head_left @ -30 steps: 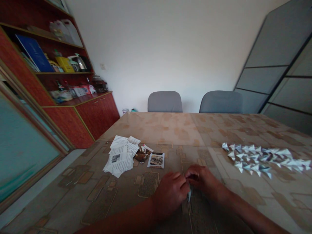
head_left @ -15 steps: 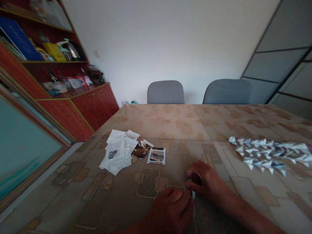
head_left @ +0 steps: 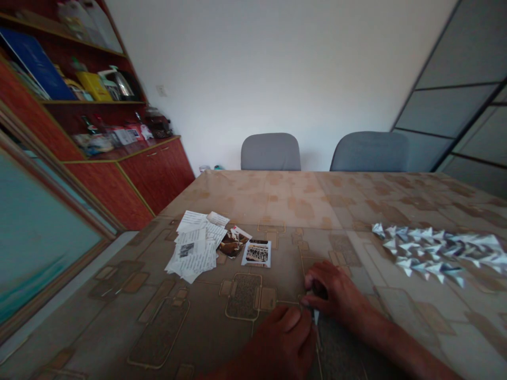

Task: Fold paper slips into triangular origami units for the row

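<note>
A small piece of folded paper [head_left: 316, 315] shows between my two hands, low and right of the middle. My left hand [head_left: 282, 338] is closed around its near left side, fingertips pressed together. My right hand [head_left: 332, 290] pinches it from the right, thumb and fingers curled. Most of the paper is hidden by my fingers. Left of my hands lie a loose pile of printed paper pieces [head_left: 194, 250], a brown picture piece [head_left: 233, 243] and a small white-edged picture piece [head_left: 257, 253].
Rows of folded pointed paper shapes [head_left: 431, 248] stand on the right of the patterned tablecloth [head_left: 273, 198]. Behind the table are two grey chairs [head_left: 271, 152]. A red-brown cabinet [head_left: 158, 169] with shelves is at the left.
The view has shifted slightly. Both hands stay closed at the same spot, and a little more of the pale paper shows between them.
</note>
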A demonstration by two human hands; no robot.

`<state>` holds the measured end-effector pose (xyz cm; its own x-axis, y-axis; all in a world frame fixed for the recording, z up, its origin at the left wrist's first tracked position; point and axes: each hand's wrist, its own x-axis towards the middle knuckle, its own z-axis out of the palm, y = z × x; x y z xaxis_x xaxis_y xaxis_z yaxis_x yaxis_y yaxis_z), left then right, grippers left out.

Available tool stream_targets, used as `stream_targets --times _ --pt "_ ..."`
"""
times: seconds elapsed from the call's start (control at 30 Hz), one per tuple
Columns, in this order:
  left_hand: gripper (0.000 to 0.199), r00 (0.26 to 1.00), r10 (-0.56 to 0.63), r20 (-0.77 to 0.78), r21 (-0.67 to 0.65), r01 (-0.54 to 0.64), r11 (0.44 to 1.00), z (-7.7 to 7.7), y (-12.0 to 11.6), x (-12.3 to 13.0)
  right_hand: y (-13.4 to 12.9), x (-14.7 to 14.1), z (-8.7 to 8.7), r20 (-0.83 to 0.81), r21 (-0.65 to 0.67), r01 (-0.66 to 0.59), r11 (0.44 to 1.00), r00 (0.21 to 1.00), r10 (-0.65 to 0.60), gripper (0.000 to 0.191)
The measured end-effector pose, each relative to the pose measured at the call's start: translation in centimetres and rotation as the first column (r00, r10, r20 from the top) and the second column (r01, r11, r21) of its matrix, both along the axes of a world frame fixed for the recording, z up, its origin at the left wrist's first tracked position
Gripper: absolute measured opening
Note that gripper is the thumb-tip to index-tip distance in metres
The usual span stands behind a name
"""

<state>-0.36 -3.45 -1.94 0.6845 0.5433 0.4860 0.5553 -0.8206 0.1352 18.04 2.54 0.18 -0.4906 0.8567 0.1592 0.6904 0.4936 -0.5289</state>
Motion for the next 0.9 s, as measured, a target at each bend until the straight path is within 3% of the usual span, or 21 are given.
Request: stream_targets --times 0.27,0.57,0.77,0.9 --pt "0.02 1.0 0.005 0.016 -0.065 -0.004 0.998 1.0 0.1 -0.1 0.7 0.4 0.0 0.006 0.015 -0.06 0.998 0.998 0.06 0.019" --pt "0.022 0.994 0.007 -0.112 0.069 0.001 0.998 0.0 0.6 -0.8 1.4 1.0 -0.2 -0.045 0.045 -0.09 0.995 0.995 0.092 0.016" --pt "0.016 0.993 0.008 -0.117 0.052 -0.002 0.999 -0.4 0.8 -0.6 0.9 2.6 -0.1 -0.162 0.002 -0.163 0.987 0.974 0.161 0.014" --pt "0.013 0.994 0.033 -0.107 0.024 -0.031 0.999 -0.3 0.7 -0.4 0.6 2.5 -0.2 -0.109 0.054 -0.183 0.982 0.976 0.188 0.023"
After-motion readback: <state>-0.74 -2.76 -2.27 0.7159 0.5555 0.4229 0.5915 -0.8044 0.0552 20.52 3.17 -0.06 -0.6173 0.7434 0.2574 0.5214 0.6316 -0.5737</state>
